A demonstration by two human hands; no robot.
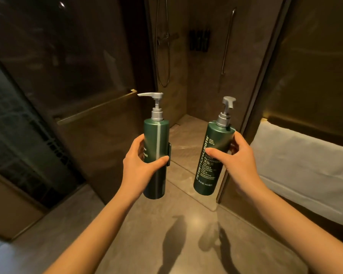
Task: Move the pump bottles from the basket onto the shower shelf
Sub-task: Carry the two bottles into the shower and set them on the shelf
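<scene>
My left hand (141,165) grips a dark green pump bottle (156,141) with a grey pump, held upright, nozzle pointing left. In my right hand (236,159) is a second green pump bottle (210,165) with white lettering, tilted slightly to the right. Both bottles hang in the air in front of the open shower stall. On the stall's far wall sits a dark holder (199,40) with several dark bottles in it. No basket is in view.
A glass shower door (77,76) with a brass handle bar (95,107) stands at left. A white towel (305,171) hangs on a rail at right. A shower hose (163,46) and a grab bar (228,40) are on the stall walls. The floor is brown stone.
</scene>
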